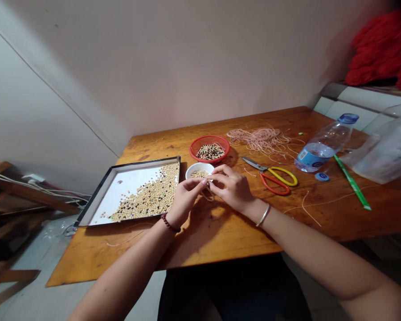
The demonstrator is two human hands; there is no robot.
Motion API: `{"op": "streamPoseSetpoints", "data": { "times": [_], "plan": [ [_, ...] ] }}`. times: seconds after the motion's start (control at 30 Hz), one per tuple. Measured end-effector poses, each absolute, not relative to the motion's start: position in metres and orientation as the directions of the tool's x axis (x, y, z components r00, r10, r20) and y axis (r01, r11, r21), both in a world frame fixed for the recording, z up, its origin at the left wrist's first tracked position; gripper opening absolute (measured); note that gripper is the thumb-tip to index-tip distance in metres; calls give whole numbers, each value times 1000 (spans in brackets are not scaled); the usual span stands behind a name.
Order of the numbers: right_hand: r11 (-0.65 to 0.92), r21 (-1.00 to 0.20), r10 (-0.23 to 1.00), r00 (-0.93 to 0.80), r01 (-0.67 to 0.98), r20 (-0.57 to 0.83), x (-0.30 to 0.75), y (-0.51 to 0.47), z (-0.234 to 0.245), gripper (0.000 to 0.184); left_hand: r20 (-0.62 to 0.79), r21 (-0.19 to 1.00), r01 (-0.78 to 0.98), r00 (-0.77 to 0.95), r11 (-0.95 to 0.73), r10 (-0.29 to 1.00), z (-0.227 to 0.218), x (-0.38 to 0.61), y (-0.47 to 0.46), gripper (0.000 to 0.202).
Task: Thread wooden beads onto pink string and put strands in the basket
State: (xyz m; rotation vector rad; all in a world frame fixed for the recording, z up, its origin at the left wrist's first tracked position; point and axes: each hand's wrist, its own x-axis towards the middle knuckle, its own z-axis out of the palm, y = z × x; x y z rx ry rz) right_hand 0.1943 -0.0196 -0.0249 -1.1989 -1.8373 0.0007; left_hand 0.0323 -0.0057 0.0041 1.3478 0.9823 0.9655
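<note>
My left hand (187,196) and my right hand (232,187) meet fingertip to fingertip just in front of a white bowl (191,167) of pale beads. Both are closed in a pinch. A short string of beads (207,195) hangs below the fingers; its upper end is hidden between the fingertips. To the left lies a black-rimmed tray (112,189) with many loose beads, mostly pale, some dark and a few green. Behind the bowl stands a red plastic basket (194,149) holding dark and pale beads.
Scissors (262,168) with one yellow and one red handle lie right of my hands. Beyond them are a heap of pink cord (260,138), a tilted-looking water bottle (321,149), its blue cap (322,176) and a green strip (352,183). A wall rises behind the wooden table (220,240).
</note>
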Motion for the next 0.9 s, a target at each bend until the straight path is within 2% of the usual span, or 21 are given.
{"op": "streamPoseSetpoints", "data": {
  "times": [0.2, 0.33, 0.4, 0.47, 0.57, 0.67, 0.8, 0.9],
  "plan": [
    [584, -338, 672, -205, 738, 712, 201, -16, -23, 17, -31, 998, 56, 338, 13, 941, 4, 31, -5, 22],
    [586, -330, 683, -232, 740, 693, 202, -16, -20, 15, -19, 999, 40, 319, 7, 947, 2, 31, -4, 20],
    [570, -392, 715, -202, 722, 669, 200, -17, -19, 14, 9, 999, 32, 309, -20, 951, 0, 31, -4, 20],
    [550, -505, 765, -157, 665, 625, 197, -17, -18, 12, 40, 998, 36, 307, -53, 951, -2, 30, -3, 20],
    [513, -697, 842, -139, 501, 521, 194, -13, -18, 9, 82, 993, 53, 329, -105, 941, -5, 28, 0, 21],
    [445, -833, 895, -145, 327, 421, 194, -8, -19, 10, 121, 983, 92, 326, -159, 938, -8, 26, 2, 22],
    [259, -960, 953, -191, 105, 236, 195, -3, -17, 15, 144, 971, 137, 307, -193, 941, -10, 25, 4, 23],
    [97, -995, 965, -242, -16, 98, 195, -3, -14, 17, 150, 971, 130, 333, -203, 931, -10, 24, 4, 25]
  ]
}}
